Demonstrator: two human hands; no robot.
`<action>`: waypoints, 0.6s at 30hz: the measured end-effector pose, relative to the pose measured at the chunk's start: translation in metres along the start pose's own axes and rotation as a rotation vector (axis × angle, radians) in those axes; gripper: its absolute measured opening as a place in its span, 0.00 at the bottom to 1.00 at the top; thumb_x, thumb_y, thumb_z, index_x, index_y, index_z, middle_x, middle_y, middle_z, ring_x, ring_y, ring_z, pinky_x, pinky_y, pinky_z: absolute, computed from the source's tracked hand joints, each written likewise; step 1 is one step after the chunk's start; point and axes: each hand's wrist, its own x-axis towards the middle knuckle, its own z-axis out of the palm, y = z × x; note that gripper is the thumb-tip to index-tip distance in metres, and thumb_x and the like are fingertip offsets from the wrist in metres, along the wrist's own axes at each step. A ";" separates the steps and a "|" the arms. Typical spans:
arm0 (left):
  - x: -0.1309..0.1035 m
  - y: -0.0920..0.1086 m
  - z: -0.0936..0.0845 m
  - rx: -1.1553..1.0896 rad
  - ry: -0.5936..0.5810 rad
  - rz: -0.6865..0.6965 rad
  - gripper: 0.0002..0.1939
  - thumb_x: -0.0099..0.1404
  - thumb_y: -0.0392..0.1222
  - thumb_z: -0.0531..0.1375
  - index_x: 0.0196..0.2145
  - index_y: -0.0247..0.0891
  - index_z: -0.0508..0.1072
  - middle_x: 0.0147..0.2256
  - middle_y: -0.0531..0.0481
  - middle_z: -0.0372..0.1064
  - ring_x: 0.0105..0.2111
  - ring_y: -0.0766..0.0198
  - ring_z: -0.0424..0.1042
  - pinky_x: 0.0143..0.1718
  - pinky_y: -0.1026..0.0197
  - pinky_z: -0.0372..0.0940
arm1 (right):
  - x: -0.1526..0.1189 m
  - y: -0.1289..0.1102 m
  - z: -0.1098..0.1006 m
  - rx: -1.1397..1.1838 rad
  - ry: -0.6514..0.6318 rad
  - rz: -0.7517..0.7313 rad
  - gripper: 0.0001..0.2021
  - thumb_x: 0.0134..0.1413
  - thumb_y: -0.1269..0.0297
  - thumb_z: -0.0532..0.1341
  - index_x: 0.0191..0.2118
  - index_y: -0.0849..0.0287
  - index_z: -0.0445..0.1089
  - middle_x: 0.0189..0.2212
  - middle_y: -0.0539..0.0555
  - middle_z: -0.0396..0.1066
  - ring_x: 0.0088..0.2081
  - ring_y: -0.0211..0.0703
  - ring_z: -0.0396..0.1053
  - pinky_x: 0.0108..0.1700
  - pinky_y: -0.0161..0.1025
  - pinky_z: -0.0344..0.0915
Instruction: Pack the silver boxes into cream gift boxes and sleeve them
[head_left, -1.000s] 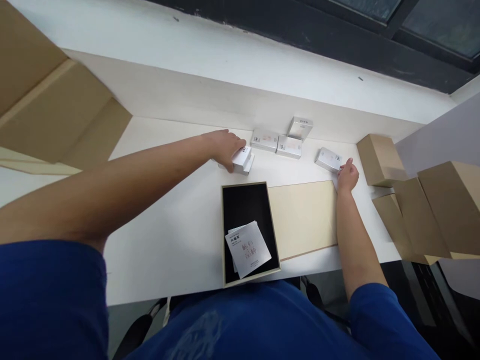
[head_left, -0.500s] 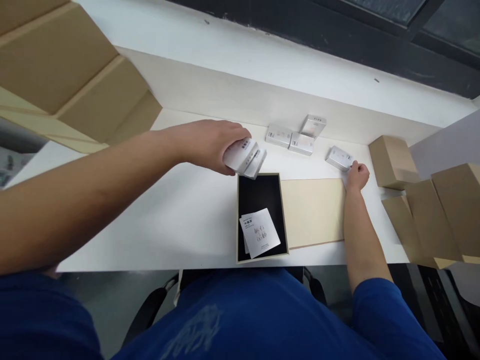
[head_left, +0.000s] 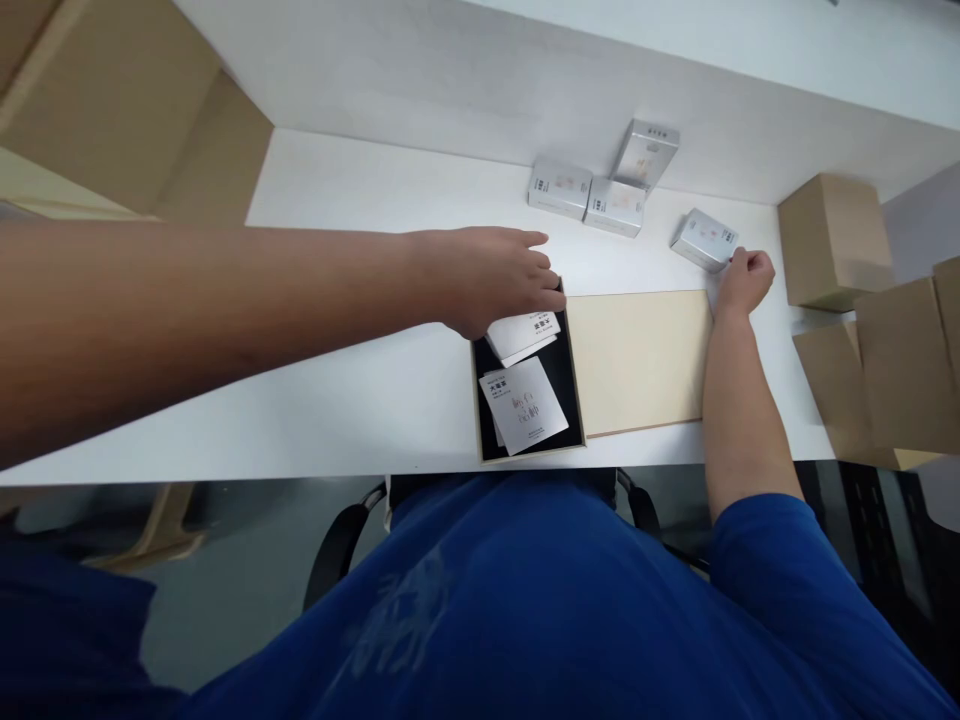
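My left hand (head_left: 506,280) reaches over the far end of a black-lined open box (head_left: 578,400), fingers stretched out to the right. Beneath its palm, small white boxes (head_left: 529,335) lie inside, partly hidden by the hand. Nearer me in the same box, a white printed card (head_left: 525,405) rests at a slant over another card. My right hand (head_left: 746,280) is closed beside a small silver box (head_left: 706,238) on the table, its fingers at that box's right corner. Whether they grip it I cannot tell.
Two silver boxes (head_left: 559,187) lie by the back wall, with another silver box (head_left: 646,155) standing up behind them. A flat cream lid (head_left: 637,365) adjoins the open box. Brown cartons (head_left: 836,240) stand at the right, and a large carton (head_left: 135,110) at the left.
My left hand has moved over the open box, and the small white boxes it held are now inside. My right hand stays by the silver box. The view has tilted down.
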 end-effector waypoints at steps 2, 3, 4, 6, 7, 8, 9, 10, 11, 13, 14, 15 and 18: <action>0.005 0.001 0.001 0.000 0.024 0.007 0.37 0.50 0.33 0.63 0.59 0.44 0.70 0.56 0.45 0.75 0.69 0.36 0.63 0.79 0.41 0.38 | 0.000 -0.003 -0.001 0.002 -0.004 0.004 0.17 0.72 0.66 0.56 0.28 0.51 0.56 0.30 0.47 0.64 0.36 0.39 0.61 0.47 0.38 0.60; 0.008 0.001 0.001 0.012 0.024 0.009 0.35 0.50 0.34 0.63 0.58 0.43 0.70 0.57 0.44 0.74 0.69 0.35 0.63 0.78 0.41 0.42 | -0.001 -0.004 -0.002 0.001 -0.006 0.006 0.17 0.72 0.66 0.56 0.28 0.51 0.55 0.30 0.47 0.64 0.36 0.38 0.60 0.46 0.38 0.60; 0.011 0.002 0.001 0.029 0.012 0.008 0.34 0.51 0.34 0.63 0.58 0.43 0.70 0.57 0.43 0.74 0.69 0.35 0.63 0.76 0.40 0.45 | -0.001 -0.005 -0.002 0.000 -0.007 0.006 0.18 0.73 0.66 0.56 0.28 0.51 0.55 0.31 0.47 0.64 0.36 0.38 0.60 0.46 0.37 0.59; 0.014 0.005 0.000 0.056 -0.032 0.003 0.32 0.52 0.35 0.63 0.57 0.43 0.70 0.58 0.43 0.73 0.68 0.34 0.63 0.74 0.39 0.50 | -0.002 -0.007 -0.003 0.000 -0.009 0.006 0.17 0.73 0.66 0.55 0.28 0.51 0.55 0.31 0.47 0.65 0.36 0.38 0.60 0.46 0.37 0.59; 0.016 0.006 -0.001 0.049 -0.053 -0.001 0.32 0.53 0.36 0.63 0.57 0.43 0.69 0.58 0.43 0.73 0.68 0.34 0.63 0.74 0.39 0.51 | -0.002 -0.007 -0.003 0.000 -0.010 0.005 0.17 0.73 0.66 0.55 0.28 0.51 0.55 0.31 0.47 0.65 0.36 0.37 0.60 0.46 0.37 0.59; 0.016 0.007 -0.002 0.029 -0.069 -0.005 0.32 0.53 0.36 0.63 0.58 0.43 0.69 0.59 0.42 0.73 0.68 0.34 0.63 0.74 0.38 0.51 | -0.003 -0.008 -0.003 0.001 -0.010 0.006 0.17 0.73 0.65 0.55 0.28 0.51 0.55 0.31 0.47 0.65 0.36 0.37 0.60 0.46 0.36 0.60; 0.017 0.007 -0.002 0.005 -0.082 -0.008 0.33 0.53 0.37 0.64 0.58 0.43 0.69 0.60 0.42 0.72 0.68 0.34 0.62 0.74 0.37 0.51 | -0.003 -0.009 -0.003 0.003 -0.010 0.006 0.17 0.73 0.66 0.55 0.28 0.51 0.55 0.31 0.47 0.64 0.36 0.37 0.60 0.45 0.36 0.60; 0.017 0.007 -0.002 -0.018 -0.090 -0.011 0.33 0.54 0.37 0.64 0.59 0.43 0.69 0.60 0.42 0.72 0.68 0.34 0.62 0.75 0.37 0.50 | -0.004 -0.009 -0.004 0.005 -0.010 0.007 0.17 0.73 0.66 0.55 0.28 0.52 0.56 0.31 0.47 0.64 0.36 0.37 0.60 0.45 0.36 0.60; 0.017 0.008 -0.002 -0.036 -0.099 -0.011 0.34 0.54 0.38 0.64 0.59 0.44 0.69 0.61 0.43 0.72 0.69 0.34 0.61 0.76 0.36 0.49 | -0.004 -0.010 -0.004 0.007 -0.011 0.009 0.17 0.73 0.66 0.56 0.28 0.52 0.56 0.31 0.47 0.64 0.36 0.37 0.61 0.45 0.36 0.60; 0.016 0.008 0.000 -0.048 -0.118 -0.005 0.35 0.54 0.38 0.65 0.61 0.45 0.68 0.62 0.43 0.72 0.70 0.34 0.60 0.78 0.36 0.45 | -0.005 -0.011 -0.004 0.009 -0.012 0.013 0.17 0.73 0.66 0.56 0.28 0.52 0.56 0.30 0.46 0.64 0.36 0.37 0.61 0.45 0.36 0.60; 0.015 0.008 0.001 -0.048 -0.129 0.002 0.36 0.53 0.37 0.65 0.61 0.46 0.68 0.63 0.44 0.72 0.71 0.35 0.59 0.79 0.36 0.43 | -0.005 -0.011 -0.004 0.010 -0.011 0.016 0.17 0.73 0.66 0.56 0.28 0.52 0.56 0.30 0.46 0.64 0.36 0.37 0.61 0.45 0.36 0.60; 0.014 0.009 0.002 -0.045 -0.138 0.014 0.37 0.53 0.36 0.64 0.61 0.46 0.69 0.63 0.45 0.73 0.71 0.36 0.59 0.80 0.37 0.41 | -0.005 -0.012 -0.004 0.010 -0.010 0.019 0.17 0.73 0.66 0.56 0.28 0.52 0.57 0.30 0.46 0.64 0.36 0.37 0.61 0.45 0.36 0.60; 0.015 0.010 0.007 -0.015 -0.146 0.072 0.39 0.49 0.33 0.63 0.61 0.46 0.71 0.61 0.47 0.75 0.71 0.40 0.61 0.82 0.41 0.33 | -0.006 -0.012 -0.004 0.009 -0.013 0.026 0.17 0.73 0.67 0.56 0.28 0.52 0.57 0.30 0.47 0.65 0.36 0.38 0.61 0.46 0.36 0.60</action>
